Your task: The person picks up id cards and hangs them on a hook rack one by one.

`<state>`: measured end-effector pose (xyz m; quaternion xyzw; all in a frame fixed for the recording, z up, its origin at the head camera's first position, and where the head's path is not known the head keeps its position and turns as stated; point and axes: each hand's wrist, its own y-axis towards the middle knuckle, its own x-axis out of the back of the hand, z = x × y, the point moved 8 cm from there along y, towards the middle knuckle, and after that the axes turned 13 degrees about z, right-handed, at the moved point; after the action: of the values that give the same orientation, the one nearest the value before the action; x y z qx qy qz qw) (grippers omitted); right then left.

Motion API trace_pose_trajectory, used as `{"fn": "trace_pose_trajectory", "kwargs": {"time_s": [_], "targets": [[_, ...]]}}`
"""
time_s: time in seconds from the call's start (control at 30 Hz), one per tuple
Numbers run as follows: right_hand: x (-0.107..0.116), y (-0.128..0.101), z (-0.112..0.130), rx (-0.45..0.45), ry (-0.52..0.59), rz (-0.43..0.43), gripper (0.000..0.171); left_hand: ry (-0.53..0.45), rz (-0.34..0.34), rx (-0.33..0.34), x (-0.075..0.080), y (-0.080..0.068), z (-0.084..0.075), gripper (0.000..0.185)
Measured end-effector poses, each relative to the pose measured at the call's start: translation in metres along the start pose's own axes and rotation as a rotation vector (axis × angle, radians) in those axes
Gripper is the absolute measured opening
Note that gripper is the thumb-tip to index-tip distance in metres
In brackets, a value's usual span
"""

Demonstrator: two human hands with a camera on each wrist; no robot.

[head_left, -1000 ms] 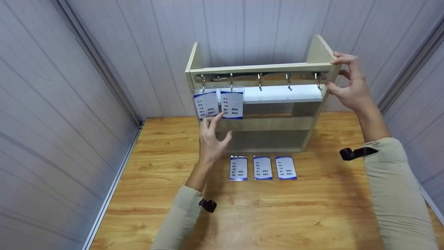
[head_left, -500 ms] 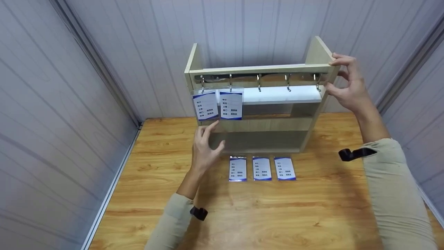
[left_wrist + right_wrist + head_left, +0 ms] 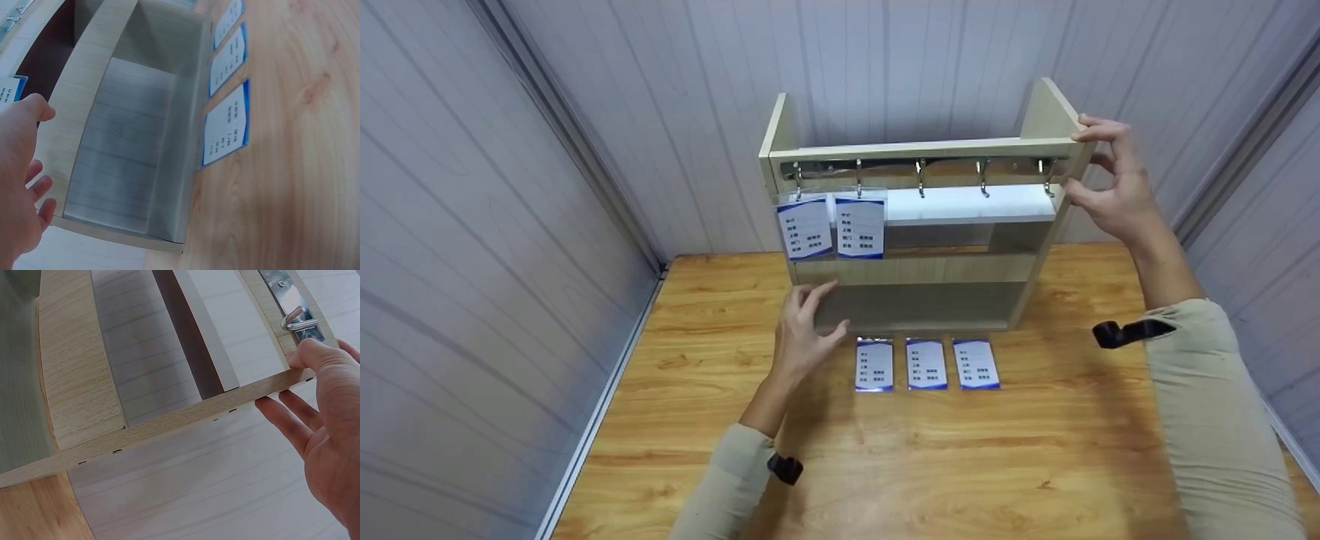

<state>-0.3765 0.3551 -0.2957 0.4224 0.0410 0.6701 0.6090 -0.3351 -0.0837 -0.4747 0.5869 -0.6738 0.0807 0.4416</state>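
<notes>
A light wooden rack (image 3: 930,270) stands at the back of the table, with a row of metal hooks (image 3: 921,176) under its top board. Two blue-and-white badges (image 3: 806,229) (image 3: 861,227) hang from the two leftmost hooks. Three more badges (image 3: 926,364) lie in a row on the table in front of the rack. My left hand (image 3: 810,326) hovers with relaxed fingers and holds nothing, by the rack's lower left opening (image 3: 129,152) and just left of the nearest flat badge (image 3: 226,126). My right hand (image 3: 1110,180) pinches the rack's upper right side panel (image 3: 169,419), thumb beside the last hook (image 3: 298,318).
The wooden table (image 3: 960,465) is enclosed by pale panelled walls on the left, back and right. A metal floor strip (image 3: 607,390) runs along the table's left edge. A black strap (image 3: 1125,331) sits on my right wrist.
My left hand has dropped from the bottom edge of the hanging badges down to the rack's lower opening near the table. The right hand has kept its hold on the rack.
</notes>
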Motion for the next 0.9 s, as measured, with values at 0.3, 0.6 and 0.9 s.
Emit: {"fn": "trace_pose_trajectory", "kwargs": {"time_s": [0.3,0.6,0.9], "targets": [[0.001,0.002,-0.003,0.015,-0.009,-0.001,0.057,0.032,0.054,0.006,-0.015,-0.007,0.002,0.071],[0.002,0.002,-0.004,-0.003,-0.032,-0.001,0.057,0.008,0.158,0.126,-0.039,-0.013,0.01,0.08],[0.002,0.0,-0.002,-0.001,-0.026,-0.005,0.057,-0.022,0.244,0.204,-0.063,-0.021,0.018,0.083]]}}
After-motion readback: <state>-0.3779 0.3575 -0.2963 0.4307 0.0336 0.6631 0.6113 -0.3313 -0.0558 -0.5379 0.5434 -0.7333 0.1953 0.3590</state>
